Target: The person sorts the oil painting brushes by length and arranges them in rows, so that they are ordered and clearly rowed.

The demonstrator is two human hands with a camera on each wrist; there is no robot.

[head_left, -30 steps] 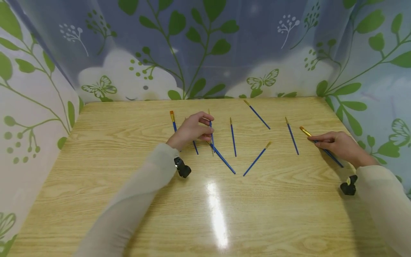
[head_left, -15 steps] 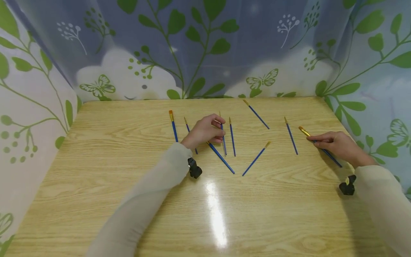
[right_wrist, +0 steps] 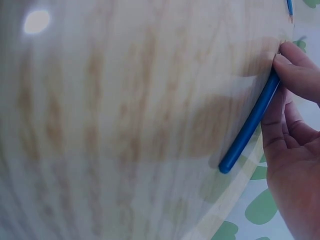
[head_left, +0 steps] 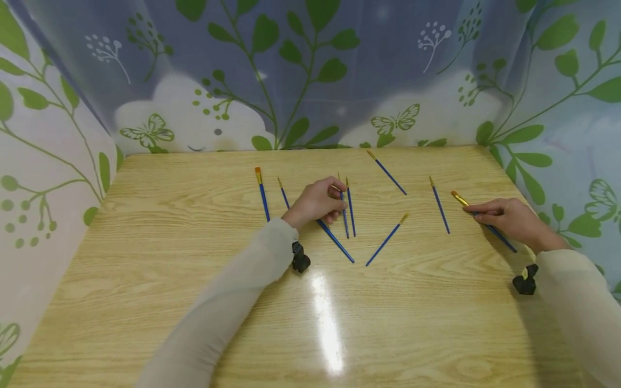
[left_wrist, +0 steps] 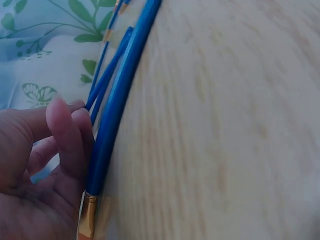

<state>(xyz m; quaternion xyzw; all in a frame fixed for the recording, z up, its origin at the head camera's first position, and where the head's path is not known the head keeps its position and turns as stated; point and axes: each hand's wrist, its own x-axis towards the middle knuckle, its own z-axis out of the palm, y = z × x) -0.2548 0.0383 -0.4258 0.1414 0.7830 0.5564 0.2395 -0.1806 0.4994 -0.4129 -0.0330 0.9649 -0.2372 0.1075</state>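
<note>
In the head view my left hand point(head_left: 317, 202) pinches a slim blue paintbrush point(head_left: 345, 222), bristles pointing away. Just to its right, nearly parallel, lies a second slim paintbrush point(head_left: 351, 213). A thicker blue paintbrush point(head_left: 337, 243) slants out from below the left hand; in the left wrist view this thick brush point(left_wrist: 107, 135) runs beside the fingers. At the table's right side my right hand point(head_left: 511, 221) pinches a thick paintbrush point(head_left: 499, 236) near its gold ferrule. Its blue handle point(right_wrist: 247, 130) touches or nearly touches the tabletop in the right wrist view.
A wide flat paintbrush point(head_left: 263, 195) and a thin paintbrush point(head_left: 283, 193) lie left of the left hand. Between the hands are three more: a far paintbrush point(head_left: 390, 175), a slanted near paintbrush point(head_left: 387, 240) and a paintbrush point(head_left: 440, 206). A patterned curtain point(head_left: 315, 81) borders the wooden table point(head_left: 145, 269).
My left hand has carried the slim paintbrush rightward, from over the thick slanted brush to beside the second slim one. The right hand and its brush have stayed in place.
</note>
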